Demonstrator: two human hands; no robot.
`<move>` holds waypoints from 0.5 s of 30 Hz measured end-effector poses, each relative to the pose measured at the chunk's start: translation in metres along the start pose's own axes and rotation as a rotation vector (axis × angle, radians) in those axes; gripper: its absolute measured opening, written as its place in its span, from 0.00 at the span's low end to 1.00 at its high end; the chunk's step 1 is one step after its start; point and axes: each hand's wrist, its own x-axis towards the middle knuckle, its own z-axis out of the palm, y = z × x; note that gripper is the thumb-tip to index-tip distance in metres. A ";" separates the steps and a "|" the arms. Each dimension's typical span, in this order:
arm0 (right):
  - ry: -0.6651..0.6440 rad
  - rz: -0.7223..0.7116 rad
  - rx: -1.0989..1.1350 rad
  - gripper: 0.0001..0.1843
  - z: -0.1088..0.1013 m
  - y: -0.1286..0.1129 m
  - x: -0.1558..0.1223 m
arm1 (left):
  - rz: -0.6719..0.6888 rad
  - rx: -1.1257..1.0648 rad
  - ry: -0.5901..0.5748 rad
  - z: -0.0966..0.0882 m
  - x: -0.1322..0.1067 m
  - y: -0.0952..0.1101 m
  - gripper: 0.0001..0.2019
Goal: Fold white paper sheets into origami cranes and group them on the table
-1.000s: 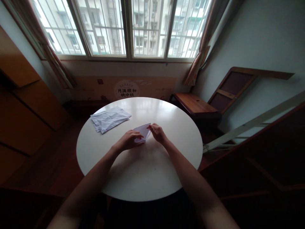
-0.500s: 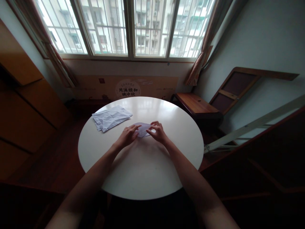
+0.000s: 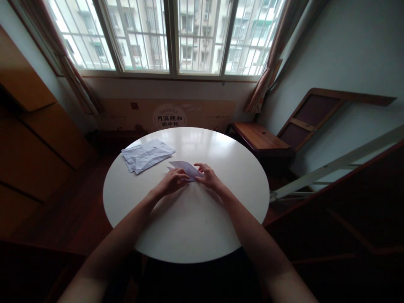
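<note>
A small sheet of folded paper, pale lilac-white, stands partly raised above the round white table. Its pointed flaps stick out to the left, past my fingers. My left hand is closed on the paper's lower left edge, thumb and fingers pinched together. On the right side, my right hand pinches the paper near its lower right corner, with the index finger curled above. Part of the paper's lower edge is hidden by the fingers. Beyond my left hand lies a pile of creased paper sheets.
A wooden stool or bench stands behind the table on the right. Orange-brown cabinets line the left side. A barred window with curtains fills the back. A pale ladder-like frame leans at the right.
The paper has turned, and its pointed flaps now show to the left above my left hand. Both hands have shifted slightly, gripping lower along its near edge. The pile stays put.
</note>
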 end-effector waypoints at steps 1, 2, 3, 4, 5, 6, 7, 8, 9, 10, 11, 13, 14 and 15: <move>-0.016 0.009 -0.016 0.28 0.000 0.000 0.000 | 0.002 -0.017 -0.021 0.001 -0.001 -0.001 0.07; -0.033 0.018 -0.031 0.27 0.000 0.000 0.000 | 0.002 -0.032 -0.037 0.001 -0.002 -0.002 0.07; -0.048 0.025 -0.043 0.26 0.000 0.000 0.000 | 0.001 -0.042 -0.050 0.002 -0.003 -0.002 0.08; -0.061 0.029 -0.053 0.23 0.000 -0.001 0.001 | 0.000 -0.050 -0.056 0.002 -0.003 -0.002 0.08; -0.072 0.028 -0.060 0.21 0.000 -0.001 0.000 | 0.000 -0.057 -0.057 0.002 -0.003 -0.002 0.09; -0.080 0.023 -0.066 0.20 0.000 -0.001 0.000 | 0.001 -0.060 -0.051 0.001 -0.002 -0.002 0.08; -0.085 0.016 -0.072 0.18 0.000 -0.001 0.000 | -0.003 -0.055 -0.033 0.001 -0.001 -0.002 0.08; -0.090 0.010 -0.081 0.18 0.000 -0.001 0.000 | -0.015 -0.038 -0.001 0.001 0.000 -0.001 0.08; -0.093 0.005 -0.092 0.17 0.000 -0.001 0.000 | -0.034 -0.007 0.038 0.000 0.001 -0.001 0.08; -0.095 0.002 -0.103 0.17 0.000 -0.001 0.000 | -0.065 0.039 0.081 0.000 0.001 0.000 0.10; -0.097 0.002 -0.115 0.17 0.000 -0.002 0.000 | -0.107 0.093 0.121 -0.001 0.002 0.001 0.12; -0.101 0.002 -0.131 0.16 0.000 -0.002 -0.001 | -0.203 0.203 0.170 -0.003 0.002 0.003 0.18; -0.104 0.001 -0.134 0.16 0.001 -0.002 -0.001 | -0.245 0.246 0.176 -0.003 0.001 0.004 0.21; -0.105 -0.001 -0.133 0.16 0.001 -0.002 -0.001 | -0.281 0.279 0.175 -0.004 0.000 0.004 0.23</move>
